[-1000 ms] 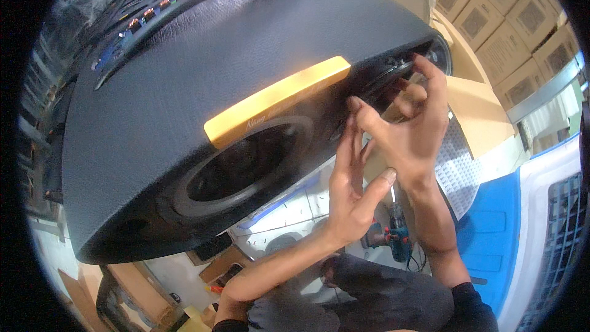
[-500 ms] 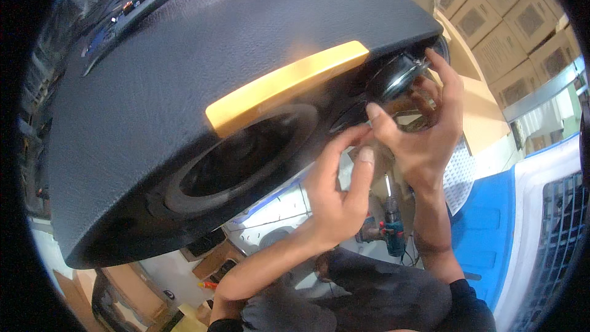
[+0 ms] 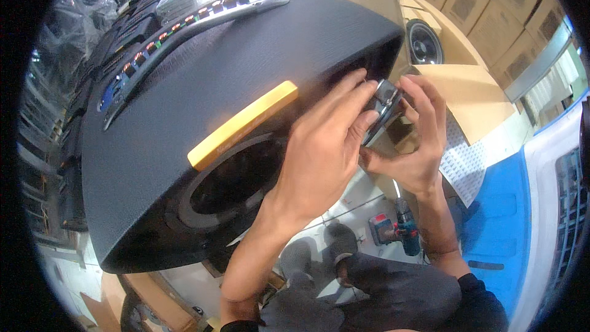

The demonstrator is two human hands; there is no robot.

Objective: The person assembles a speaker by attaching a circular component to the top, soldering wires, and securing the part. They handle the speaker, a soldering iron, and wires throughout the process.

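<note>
Looking down at a large black speaker cabinet [image 3: 203, 104] tilted across the left and middle of the view, with a yellow handle [image 3: 243, 124] on its side and a round speaker cone [image 3: 236, 181] just below that handle. Running along the cabinet's top edge, a long strip of small coloured lights [image 3: 184, 24]. Pressed against the cabinet's right end, the left hand [image 3: 326, 147], fingers curled and closed on a small shiny metal part [image 3: 384, 107]. Meeting it from the right, the right hand [image 3: 415, 138], fingers bent and pinching the same metal part from the other side. Sitting at the cabinet's right corner, that metal part, partly hidden between both hands. Behind the hands, an open cardboard box [image 3: 467, 92] with a second round speaker [image 3: 424, 43] beside it. Far below on the floor, a cordless drill [image 3: 399, 230]. At the right edge, a blue and white crate [image 3: 522, 221].
</note>
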